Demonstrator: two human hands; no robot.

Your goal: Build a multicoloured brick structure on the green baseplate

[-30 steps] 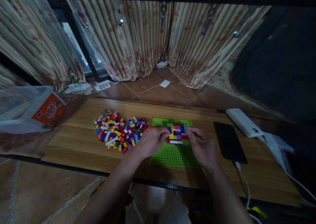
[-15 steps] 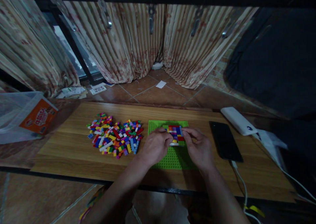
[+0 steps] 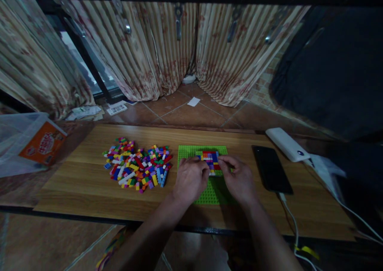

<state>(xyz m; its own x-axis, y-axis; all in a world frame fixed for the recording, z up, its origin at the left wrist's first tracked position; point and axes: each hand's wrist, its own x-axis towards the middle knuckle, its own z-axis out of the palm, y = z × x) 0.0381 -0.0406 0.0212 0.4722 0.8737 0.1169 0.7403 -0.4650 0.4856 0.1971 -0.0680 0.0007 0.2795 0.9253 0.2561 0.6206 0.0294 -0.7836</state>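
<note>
Likely a home, floral striped curtains [image 3: 143, 55], window [image 3: 79, 61], tiled floor [image 3: 179, 109], toy bricks [image 3: 137, 167] and plugged-in phone [image 3: 271, 169] on wooden tabletop [image 3: 74, 187]

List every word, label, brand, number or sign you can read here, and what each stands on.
None can be read with certainty.
Orange label on the clear plastic bin: large white characters, too blurred to quote.
Pale card: black code-like print, too small.
Leftmost blue brick: pale mark, too small.
</note>
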